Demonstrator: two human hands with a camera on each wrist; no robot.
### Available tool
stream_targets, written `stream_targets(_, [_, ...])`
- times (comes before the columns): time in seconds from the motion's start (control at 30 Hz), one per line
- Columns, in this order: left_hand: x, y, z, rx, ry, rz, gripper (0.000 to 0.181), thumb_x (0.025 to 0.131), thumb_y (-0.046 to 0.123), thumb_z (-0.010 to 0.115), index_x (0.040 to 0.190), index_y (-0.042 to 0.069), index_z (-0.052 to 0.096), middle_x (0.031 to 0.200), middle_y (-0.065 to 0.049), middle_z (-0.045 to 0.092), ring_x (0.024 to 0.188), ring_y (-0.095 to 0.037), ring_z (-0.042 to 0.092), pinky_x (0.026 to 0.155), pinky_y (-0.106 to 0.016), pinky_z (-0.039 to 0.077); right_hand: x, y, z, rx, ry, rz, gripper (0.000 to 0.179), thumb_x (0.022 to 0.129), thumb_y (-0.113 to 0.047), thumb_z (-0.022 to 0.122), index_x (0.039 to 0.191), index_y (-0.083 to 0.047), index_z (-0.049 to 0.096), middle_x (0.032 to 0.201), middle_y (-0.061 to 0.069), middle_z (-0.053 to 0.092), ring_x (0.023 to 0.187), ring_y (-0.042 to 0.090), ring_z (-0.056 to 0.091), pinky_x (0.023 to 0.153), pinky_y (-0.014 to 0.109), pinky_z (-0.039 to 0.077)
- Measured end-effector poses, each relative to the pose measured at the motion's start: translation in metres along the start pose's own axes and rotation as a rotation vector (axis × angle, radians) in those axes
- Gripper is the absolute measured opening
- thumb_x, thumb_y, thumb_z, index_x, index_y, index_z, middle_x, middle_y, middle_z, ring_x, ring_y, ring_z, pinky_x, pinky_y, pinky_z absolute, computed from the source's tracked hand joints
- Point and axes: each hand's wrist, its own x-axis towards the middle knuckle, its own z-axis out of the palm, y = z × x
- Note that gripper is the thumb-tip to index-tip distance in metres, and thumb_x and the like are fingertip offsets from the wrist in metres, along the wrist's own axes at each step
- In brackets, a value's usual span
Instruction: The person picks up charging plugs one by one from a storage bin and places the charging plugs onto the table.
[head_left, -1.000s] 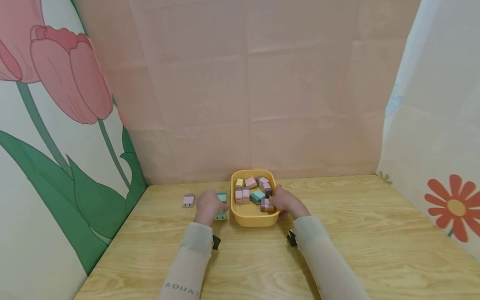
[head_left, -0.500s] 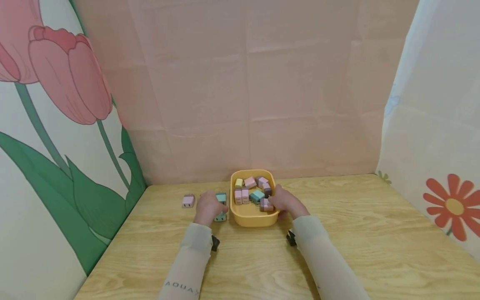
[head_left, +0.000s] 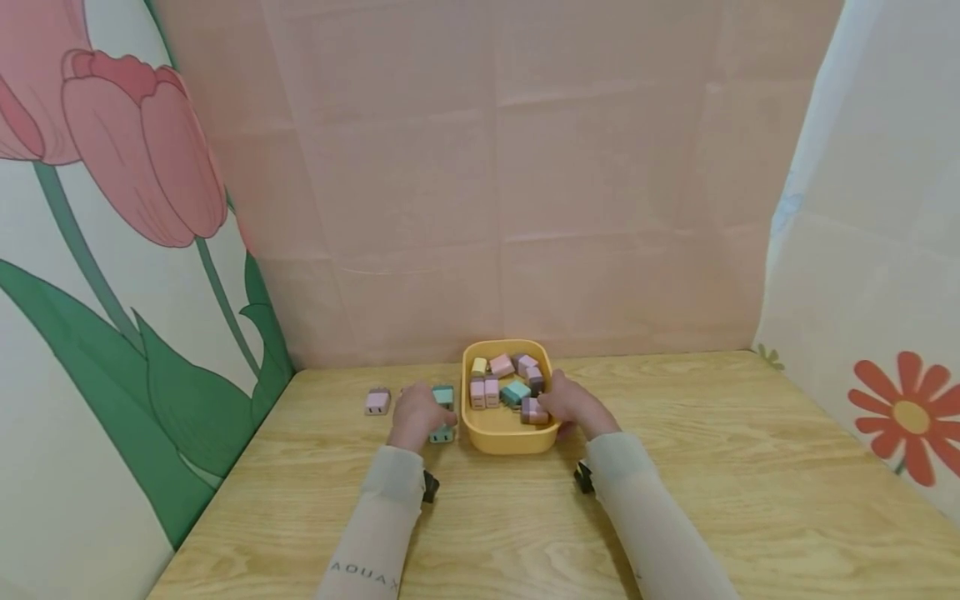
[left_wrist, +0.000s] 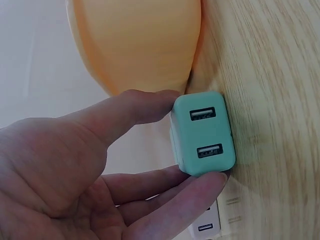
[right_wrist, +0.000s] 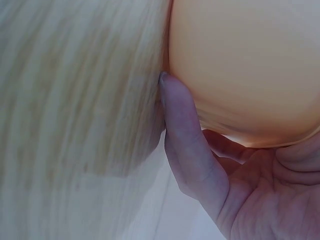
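presumably mid-grasp, left hand (head_left: 415, 414) pinches green charger (left_wrist: 206, 134) between thumb and fingers, left of yellow basket (head_left: 512, 442); right hand (head_left: 577, 406) grips the basket's side; lifting would call for a steady pinch

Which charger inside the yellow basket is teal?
The teal charger, near the middle of the yellow basket, right of the side-by-side pink pair. The other chargers in there look pink, purple or yellow.

A person's left arm (head_left: 378, 521) and right arm (head_left: 652, 517) stretch up from the head view's bottom edge. Below center, the left hand (head_left: 418, 415) pinches, thumb (left_wrist: 150, 106) opposite fingers (left_wrist: 175, 209); to its right, the right hand (head_left: 577, 405) grips.
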Motion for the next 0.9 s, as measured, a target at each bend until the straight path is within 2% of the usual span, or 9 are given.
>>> stream_targets(0.4, [0.0008, -0.0017, -0.0016, 0.033, -0.001, 0.017, 0.049, 0.086, 0.026, 0.093, 0.119, -0.003, 0.072, 0.111, -0.016, 0.072, 0.094, -0.027, 0.065, 0.087, -0.043, 0.063, -0.0017, -0.0015, -0.0003, 0.008, -0.001, 0.013, 0.065, 0.106, -0.013, 0.050, 0.159, 0.009, 0.020, 0.143, 0.035, 0.051, 0.079, 0.027, 0.072, 0.064, 0.041, 0.066])
stream_targets(0.6, [0.0009, -0.0017, -0.0013, 0.042, 0.002, 0.014, 0.047, 0.086, 0.027, 0.093, 0.116, -0.004, 0.072, 0.107, -0.016, 0.071, 0.090, -0.026, 0.063, 0.083, -0.041, 0.063, -0.0013, -0.0012, -0.0006, 0.001, -0.002, 0.005, 0.063, 0.106, -0.013, 0.050, 0.157, 0.011, 0.022, 0.139, 0.035, 0.053, 0.079, 0.027, 0.071, 0.064, 0.041, 0.066])
stream_targets(0.9, [0.0019, -0.0011, -0.0014, 0.008, -0.025, -0.010, 0.040, 0.088, 0.024, 0.092, 0.113, -0.002, 0.073, 0.099, -0.012, 0.071, 0.083, -0.023, 0.064, 0.074, -0.037, 0.061, 0.0010, -0.0003, 0.0005, -0.030, -0.002, 0.005, 0.059, 0.107, -0.013, 0.049, 0.155, 0.012, 0.026, 0.129, 0.030, 0.058, 0.077, 0.025, 0.070, 0.064, 0.038, 0.065])
